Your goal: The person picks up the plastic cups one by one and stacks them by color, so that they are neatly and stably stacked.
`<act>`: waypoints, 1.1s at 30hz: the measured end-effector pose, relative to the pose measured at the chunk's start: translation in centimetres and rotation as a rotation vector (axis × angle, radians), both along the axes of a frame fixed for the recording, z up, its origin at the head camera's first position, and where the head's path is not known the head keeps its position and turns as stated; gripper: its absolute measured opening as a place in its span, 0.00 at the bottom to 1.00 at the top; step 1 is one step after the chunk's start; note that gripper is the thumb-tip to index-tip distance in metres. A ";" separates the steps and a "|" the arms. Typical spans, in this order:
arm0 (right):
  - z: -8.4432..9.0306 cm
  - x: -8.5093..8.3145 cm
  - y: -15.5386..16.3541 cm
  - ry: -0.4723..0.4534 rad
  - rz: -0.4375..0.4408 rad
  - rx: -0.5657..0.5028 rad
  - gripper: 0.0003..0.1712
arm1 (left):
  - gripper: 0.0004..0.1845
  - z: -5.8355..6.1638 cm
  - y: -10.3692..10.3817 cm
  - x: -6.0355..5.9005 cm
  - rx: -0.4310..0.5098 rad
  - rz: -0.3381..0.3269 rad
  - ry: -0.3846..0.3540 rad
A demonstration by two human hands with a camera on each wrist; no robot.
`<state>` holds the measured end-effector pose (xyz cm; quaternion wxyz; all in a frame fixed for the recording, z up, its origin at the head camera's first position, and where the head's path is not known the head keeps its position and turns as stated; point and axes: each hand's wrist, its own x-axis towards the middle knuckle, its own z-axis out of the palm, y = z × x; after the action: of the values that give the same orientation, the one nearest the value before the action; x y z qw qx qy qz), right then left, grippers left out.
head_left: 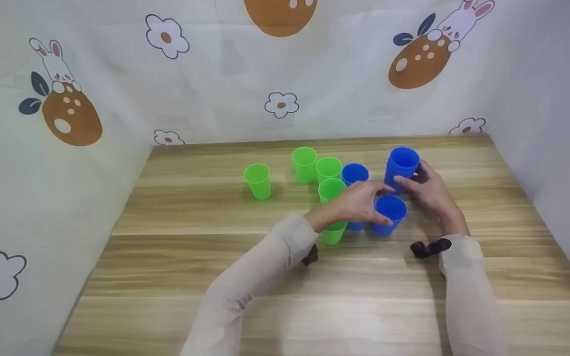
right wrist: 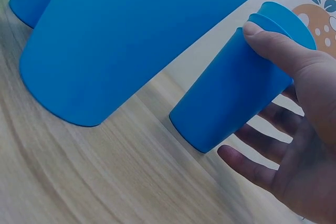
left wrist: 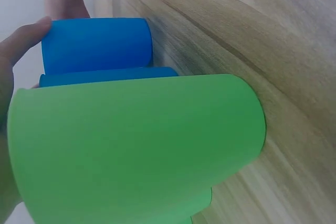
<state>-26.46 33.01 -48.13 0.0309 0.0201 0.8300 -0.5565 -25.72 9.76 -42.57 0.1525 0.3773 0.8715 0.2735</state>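
Note:
Toward the right of the table, my right hand holds a stack of nested blue cups. In the right wrist view its thumb lies along the rims of the stack, with the other fingers behind. My left hand reaches across and grips the nearest blue cup by its rim, thumb on the near side and fingers on the far side. That cup stands upright just in front of the stack. Beside it are more blue cups, one partly hidden under the left hand.
Several upright green cups stand in a line left of the blue ones, partly covered by the left wrist. Another green cup stands apart on the left. Patterned cloth walls surround the wooden table at the back and sides.

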 end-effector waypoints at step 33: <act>-0.2 -0.3 0.3 0.071 0.022 -0.035 0.43 | 0.38 7.4 0.5 -2.3 0.340 0.102 -0.132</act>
<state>-26.77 33.27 -48.36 0.0079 -0.0095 0.8210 -0.5707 -28.02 10.27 -35.21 0.1294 0.3342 0.8187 0.4486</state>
